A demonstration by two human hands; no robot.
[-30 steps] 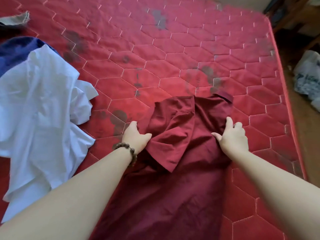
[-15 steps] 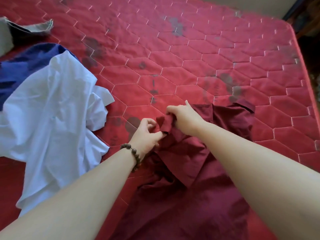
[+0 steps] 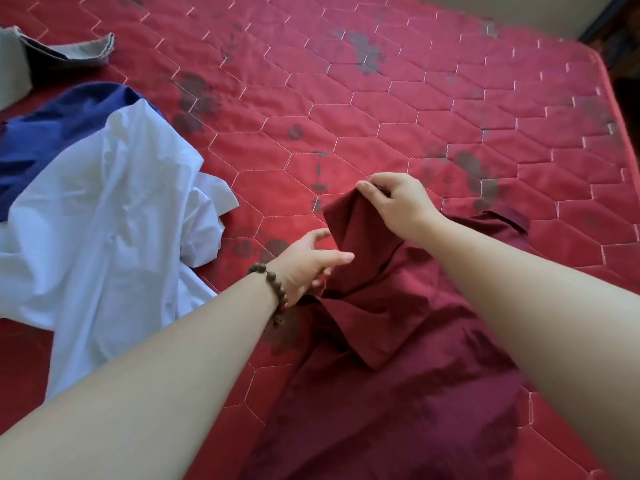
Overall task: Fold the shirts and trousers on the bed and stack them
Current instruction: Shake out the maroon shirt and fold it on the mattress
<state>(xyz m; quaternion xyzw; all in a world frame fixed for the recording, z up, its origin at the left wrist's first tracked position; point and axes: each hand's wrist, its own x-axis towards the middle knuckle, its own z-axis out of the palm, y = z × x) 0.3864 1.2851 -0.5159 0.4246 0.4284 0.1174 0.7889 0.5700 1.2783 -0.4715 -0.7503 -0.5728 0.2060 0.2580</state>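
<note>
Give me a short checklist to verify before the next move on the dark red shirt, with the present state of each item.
1. Right hand pinches the sleeve of the dark red shirt: ok.
2. Left hand has a firm hold on the shirt's edge: cannot tell; its fingers are at the cloth, partly hidden.
3. Shirt body lies flat on the mattress: not ok; wrinkles show below the sleeve.
4. Collar lies flat at the far end: ok.
5. White shirt lies apart from the red one: ok.
6. Free mattress beyond the shirt for the fold: ok.
</note>
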